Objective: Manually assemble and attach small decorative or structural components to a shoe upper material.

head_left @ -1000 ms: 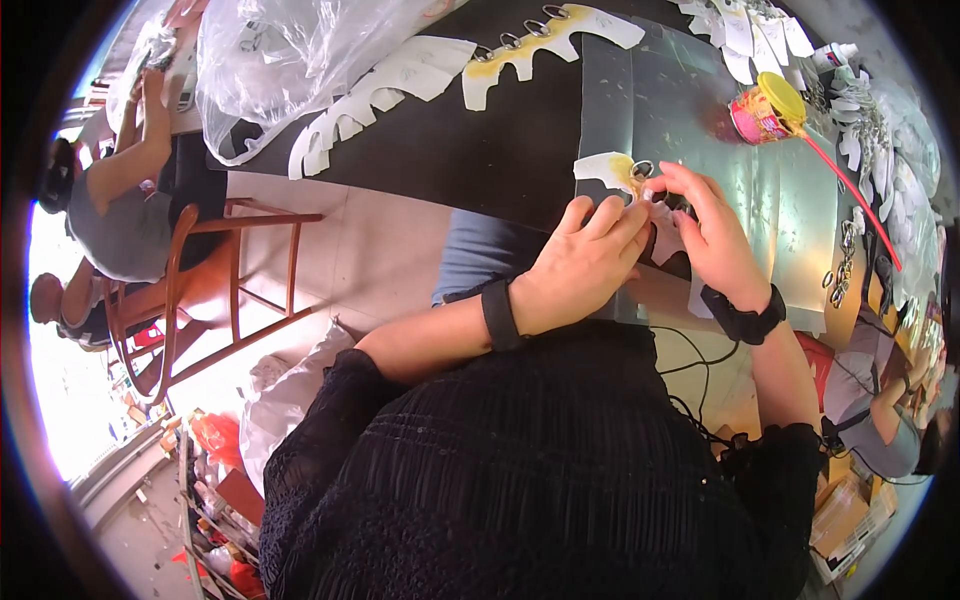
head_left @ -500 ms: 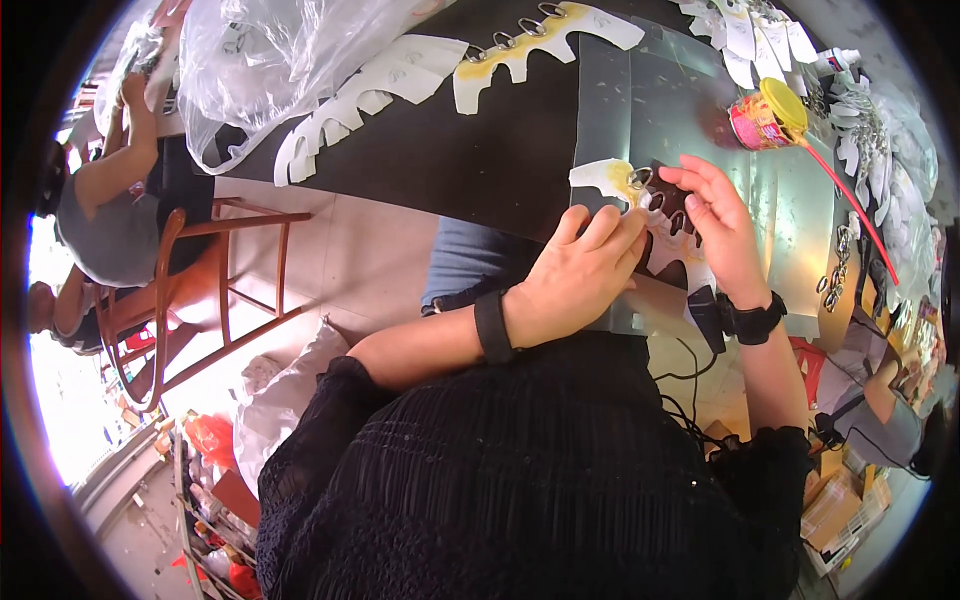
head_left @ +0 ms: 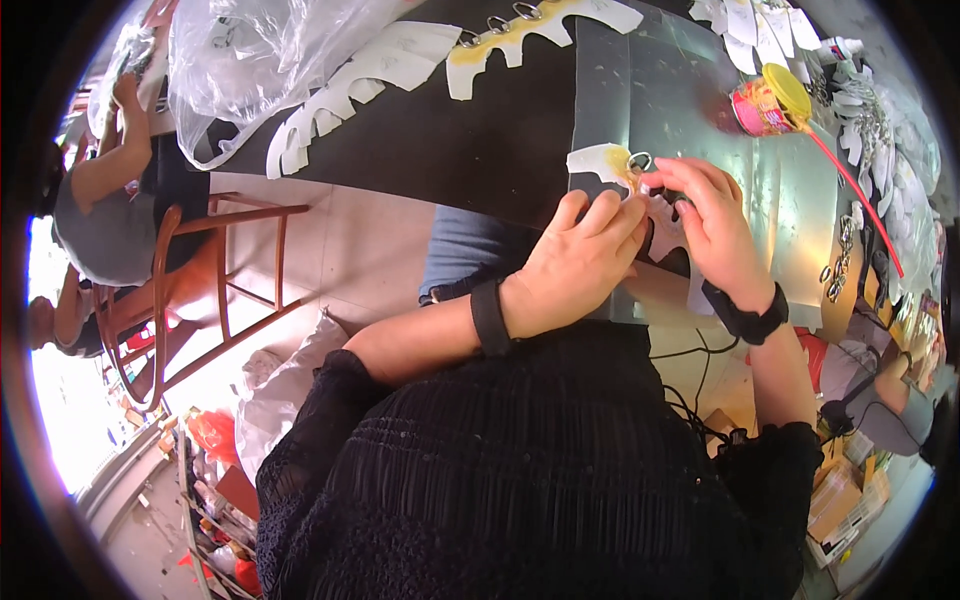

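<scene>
A scalloped white cut-out strip [head_left: 597,160] with yellow glue smeared on it lies on a dark shiny sheet [head_left: 605,100]. Metal rings [head_left: 639,160] sit on the strip, one standing up at its glued part. My left hand [head_left: 572,262] is closed, its bent fingertips pressed together on the strip's near edge beside the ring; its thumb is mostly hidden. From the right, my right hand [head_left: 722,228] reaches over the strip with fingers stretched and thumb apart. Its index fingertip meets my left fingertips near the ring's base. The strip's middle is partly covered by both hands.
A red can with a yellow lid [head_left: 770,103] and a red stick [head_left: 855,190] stands far right. Another glued strip with rings [head_left: 510,45], plain white strips [head_left: 370,75] and a clear plastic bag [head_left: 270,70] lie far left. A wooden chair [head_left: 165,300] and seated people are beside the table.
My right hand has moved left and its fingers now reach the strip at the ring, touching my left fingertips. My left hand has stayed nearly in place. The view has shifted slightly.
</scene>
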`<act>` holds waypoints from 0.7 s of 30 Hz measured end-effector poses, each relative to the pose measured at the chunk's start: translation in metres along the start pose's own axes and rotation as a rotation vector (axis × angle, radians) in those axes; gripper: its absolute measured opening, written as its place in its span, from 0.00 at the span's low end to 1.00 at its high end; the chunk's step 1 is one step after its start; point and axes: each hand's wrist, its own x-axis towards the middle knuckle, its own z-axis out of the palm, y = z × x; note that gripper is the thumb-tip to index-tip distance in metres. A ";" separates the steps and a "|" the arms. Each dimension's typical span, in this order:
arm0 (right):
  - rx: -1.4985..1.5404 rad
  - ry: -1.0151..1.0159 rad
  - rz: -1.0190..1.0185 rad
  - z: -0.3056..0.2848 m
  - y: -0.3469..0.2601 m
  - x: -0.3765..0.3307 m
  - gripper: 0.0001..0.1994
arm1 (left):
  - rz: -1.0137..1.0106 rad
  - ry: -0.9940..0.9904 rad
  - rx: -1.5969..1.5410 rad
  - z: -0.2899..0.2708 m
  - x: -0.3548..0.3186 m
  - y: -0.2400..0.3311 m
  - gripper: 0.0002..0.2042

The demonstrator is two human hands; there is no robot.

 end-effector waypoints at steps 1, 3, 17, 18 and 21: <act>0.120 -0.030 0.041 -0.001 0.004 0.001 0.23 | 0.003 -0.003 -0.004 0.000 0.000 0.000 0.27; 0.162 -0.051 -0.011 -0.006 0.008 0.004 0.22 | 0.008 0.003 -0.023 0.001 0.000 -0.001 0.28; 0.052 0.058 0.091 -0.006 -0.006 -0.032 0.19 | -0.008 -0.010 -0.037 0.001 -0.001 0.000 0.29; 0.054 0.057 0.093 -0.004 -0.006 -0.032 0.19 | -0.006 -0.007 -0.037 0.001 -0.001 0.000 0.29; -0.038 0.060 0.082 0.001 -0.007 -0.032 0.19 | -0.008 -0.005 -0.045 0.001 0.000 0.001 0.29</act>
